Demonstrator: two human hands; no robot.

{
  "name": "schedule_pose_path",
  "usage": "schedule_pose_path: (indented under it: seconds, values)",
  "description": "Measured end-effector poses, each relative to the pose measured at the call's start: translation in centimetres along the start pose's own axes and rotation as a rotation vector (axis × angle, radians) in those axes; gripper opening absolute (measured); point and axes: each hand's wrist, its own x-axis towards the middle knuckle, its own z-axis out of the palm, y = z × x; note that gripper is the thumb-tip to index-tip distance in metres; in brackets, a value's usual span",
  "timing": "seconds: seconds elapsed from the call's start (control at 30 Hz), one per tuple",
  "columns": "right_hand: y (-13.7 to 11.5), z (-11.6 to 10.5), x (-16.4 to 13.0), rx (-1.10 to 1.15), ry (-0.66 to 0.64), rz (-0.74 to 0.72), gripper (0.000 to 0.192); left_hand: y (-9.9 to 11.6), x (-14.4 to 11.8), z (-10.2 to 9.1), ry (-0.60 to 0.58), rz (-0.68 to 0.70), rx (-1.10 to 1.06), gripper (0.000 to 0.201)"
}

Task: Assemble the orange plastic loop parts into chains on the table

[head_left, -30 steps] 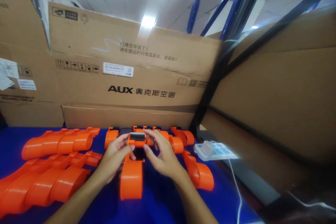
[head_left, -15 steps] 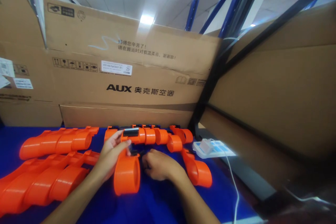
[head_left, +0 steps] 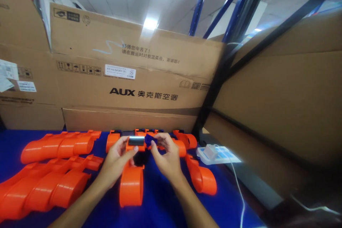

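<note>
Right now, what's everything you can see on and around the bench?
Orange part in hand: one, orange, centre, held up off the blue tabletop.
Blue piece: one, dark blue, pinched at the part's top.
Nested orange parts: two rows, left.
Loose orange parts: several, behind and right.
Power strip: one, white, right edge, cable trailing.
Cardboard boxes: several, brown, behind.
Left hand: on the part.
Right hand: pinching the blue piece.
</note>
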Motion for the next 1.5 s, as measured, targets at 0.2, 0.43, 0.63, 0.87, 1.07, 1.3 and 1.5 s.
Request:
schedule_pose_path:
  seconds: [0.2, 0.43, 0.63, 0.87, 1.07, 1.3, 1.5]
  values:
    - [0.1, 1.5, -1.2, 0.107, -0.016, 0.003, 0.023, 0.2, 0.4, -0.1, 0.028, 0.011, -0.009, 0.04]
    - [-0.5, 1.5, -1.1, 0.09, -0.071, -0.097, 0.039, 0.6, 0.4, 0.0, 0.038, 0.023, -0.016, 0.043]
    - [-0.7, 1.7, -1.1, 0.1, -0.035, -0.09, 0.023, 0.9, 0.4, 0.0, 0.048, 0.011, -0.021, 0.043]
    - [-0.9, 1.9, -1.3, 0.033, 0.0, -0.143, 0.011, 0.8, 0.3, 0.0, 0.037, 0.054, 0.001, 0.038]
    - [-0.7, 1.5, -1.2, -0.03, -0.054, -0.227, 0.019, 0.6, 0.2, 0.0, 0.017, 0.034, 0.01, 0.043]
    - [-0.8, 1.2, -0.9, -0.036, -0.128, -0.251, 0.019, 0.6, 0.1, 0.1, 0.014, 0.026, 0.013, 0.045]
    - [-0.8, 0.9, -0.7, -0.037, -0.165, -0.24, 0.016, 0.4, 0.2, 0.1, 0.03, 0.024, -0.01, 0.047]
